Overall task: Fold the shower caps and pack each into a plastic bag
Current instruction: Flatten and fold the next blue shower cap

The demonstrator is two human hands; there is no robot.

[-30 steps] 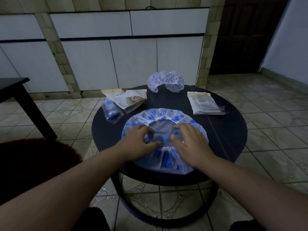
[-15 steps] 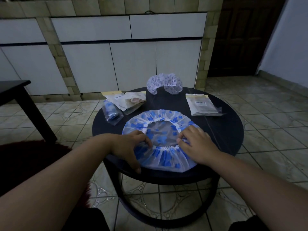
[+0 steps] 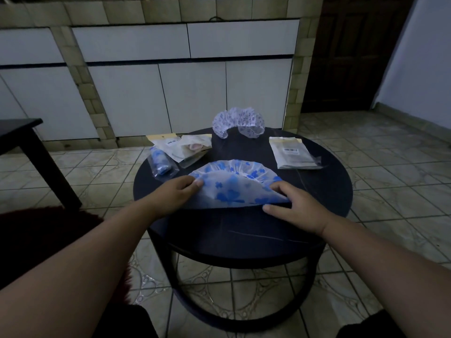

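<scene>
A clear shower cap with blue flowers (image 3: 234, 186) lies folded in half as a semicircle in the middle of the round dark table (image 3: 244, 235). My left hand (image 3: 178, 191) pinches its left corner between thumb and fingers. My right hand (image 3: 295, 203) grips its right corner, thumb along the folded edge. A white patterned shower cap (image 3: 238, 121) sits bunched at the table's far edge. A packed blue cap in a plastic bag (image 3: 161, 163) lies at the left.
Flat plastic bags (image 3: 183, 148) lie at the far left of the table and another stack of bags (image 3: 291, 152) at the far right. A dark side table (image 3: 22, 140) stands to the left. White cabinets run behind on a tiled floor.
The blue cap lay open as a full circle; its near half has been folded over away from me, and both hands have moved out to the two corners.
</scene>
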